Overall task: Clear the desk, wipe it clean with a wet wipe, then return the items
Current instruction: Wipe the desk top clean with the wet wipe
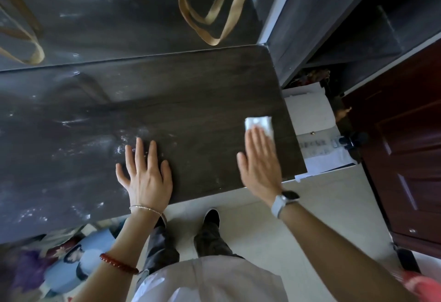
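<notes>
Two flat hands: right hand (pixel 260 161) fingers straight, pressing a seemingly folded white wipe (pixel 259 124) onto the dark desk (pixel 191 111); left hand (pixel 145 173) fingers splayed wide.

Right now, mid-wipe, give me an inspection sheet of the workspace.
Surface: dark wood desk, whitish smears on its left part, no items on it.
Job's things: white wet wipe near the right edge, under the fingertips.
Clutter: colourful items on the floor under the left end; white boxes and papers beside the right end.
Grippers: right hand flat, pressing the wipe; left hand flat on the desk.
Cables: nothing seen.
Surroundings: mirror behind the desk, dark shelf unit, red-brown door, pale tiled floor.
</notes>
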Action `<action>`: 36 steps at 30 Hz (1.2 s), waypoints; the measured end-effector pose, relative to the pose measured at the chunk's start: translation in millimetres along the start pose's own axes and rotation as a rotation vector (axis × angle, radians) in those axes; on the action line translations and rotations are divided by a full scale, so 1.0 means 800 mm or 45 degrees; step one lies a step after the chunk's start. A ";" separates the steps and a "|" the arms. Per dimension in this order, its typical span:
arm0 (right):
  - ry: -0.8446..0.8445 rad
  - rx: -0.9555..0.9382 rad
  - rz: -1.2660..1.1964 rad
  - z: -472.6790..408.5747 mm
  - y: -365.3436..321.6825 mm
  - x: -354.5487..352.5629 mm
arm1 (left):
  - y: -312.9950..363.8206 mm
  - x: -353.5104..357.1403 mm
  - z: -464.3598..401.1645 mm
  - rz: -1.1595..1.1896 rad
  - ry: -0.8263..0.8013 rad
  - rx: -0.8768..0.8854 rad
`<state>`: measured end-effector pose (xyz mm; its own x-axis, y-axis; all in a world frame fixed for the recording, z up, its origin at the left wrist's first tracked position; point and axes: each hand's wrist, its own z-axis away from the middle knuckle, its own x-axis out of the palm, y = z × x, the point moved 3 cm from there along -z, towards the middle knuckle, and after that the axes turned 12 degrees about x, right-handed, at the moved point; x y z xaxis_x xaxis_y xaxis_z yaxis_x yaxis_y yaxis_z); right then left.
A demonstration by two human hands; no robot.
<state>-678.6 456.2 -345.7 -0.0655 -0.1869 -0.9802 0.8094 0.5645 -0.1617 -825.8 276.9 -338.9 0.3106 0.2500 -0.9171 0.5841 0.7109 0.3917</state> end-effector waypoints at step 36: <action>0.078 -0.209 -0.349 0.125 -0.294 0.070 | -0.283 -0.107 0.042 -0.246 -0.088 0.035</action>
<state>-814.1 232.7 -351.6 -0.3071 -0.3043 -0.9017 0.6521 0.6228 -0.4323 -959.0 72.4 -346.8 0.2409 0.0648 -0.9684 0.6575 0.7231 0.2119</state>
